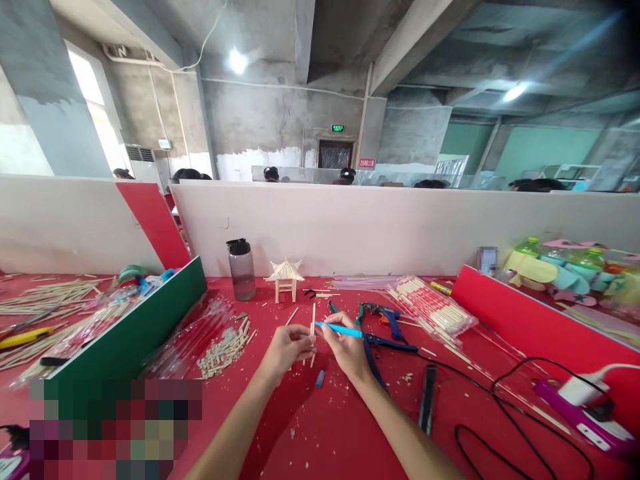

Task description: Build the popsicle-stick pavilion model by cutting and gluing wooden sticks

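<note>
My left hand (291, 347) pinches a thin pale wooden stick (313, 315) that stands about upright above the red table. In my right hand (345, 343) is a light blue marker pen (345, 330), its tip at the stick. Below the hands a small blue pen cap (320, 379) lies on the table. Behind them stands a little pavilion model (285, 277) made of pale sticks. To the right of my right hand are a blue glue gun (390, 319) and blue-handled cutters (387, 343).
A water bottle (241, 270) stands at the back left, near a pile of cut stick pieces (227, 350). Packed sticks (433, 307) lie at the right. A black utility knife (427, 400), black cable (480, 383) and purple power strip (583, 417) are nearer me. Low partitions (130, 333) bound both sides.
</note>
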Available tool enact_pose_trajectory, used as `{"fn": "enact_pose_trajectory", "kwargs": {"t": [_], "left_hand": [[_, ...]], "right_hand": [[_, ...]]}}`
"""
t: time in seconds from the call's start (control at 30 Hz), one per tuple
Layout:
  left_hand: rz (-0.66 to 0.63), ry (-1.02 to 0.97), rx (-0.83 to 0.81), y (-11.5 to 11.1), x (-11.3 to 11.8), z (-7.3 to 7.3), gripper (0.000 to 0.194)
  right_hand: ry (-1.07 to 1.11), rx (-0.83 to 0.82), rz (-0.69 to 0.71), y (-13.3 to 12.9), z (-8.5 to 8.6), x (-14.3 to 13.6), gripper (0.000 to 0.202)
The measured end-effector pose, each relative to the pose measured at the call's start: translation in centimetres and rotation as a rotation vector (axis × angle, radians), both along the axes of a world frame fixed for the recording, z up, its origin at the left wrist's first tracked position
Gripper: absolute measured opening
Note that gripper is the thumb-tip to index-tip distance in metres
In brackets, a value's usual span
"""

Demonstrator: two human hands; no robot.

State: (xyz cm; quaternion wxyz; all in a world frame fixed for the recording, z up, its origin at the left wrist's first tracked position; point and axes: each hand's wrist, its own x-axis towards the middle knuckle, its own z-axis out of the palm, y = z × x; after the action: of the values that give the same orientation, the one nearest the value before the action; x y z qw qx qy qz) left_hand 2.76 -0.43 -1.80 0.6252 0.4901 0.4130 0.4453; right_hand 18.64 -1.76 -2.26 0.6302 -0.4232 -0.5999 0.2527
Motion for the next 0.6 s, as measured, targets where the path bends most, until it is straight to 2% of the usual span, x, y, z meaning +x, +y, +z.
{"fn": "enact_pose_trajectory", "kwargs": {"t": [0.6], "left_hand": [[0.027,0.036,0.013,-0.14,0.32,0.19,0.039]], "right_hand": [[-0.005,0.001,0.027,0.04,-0.19,-0.21,0.021]]}}
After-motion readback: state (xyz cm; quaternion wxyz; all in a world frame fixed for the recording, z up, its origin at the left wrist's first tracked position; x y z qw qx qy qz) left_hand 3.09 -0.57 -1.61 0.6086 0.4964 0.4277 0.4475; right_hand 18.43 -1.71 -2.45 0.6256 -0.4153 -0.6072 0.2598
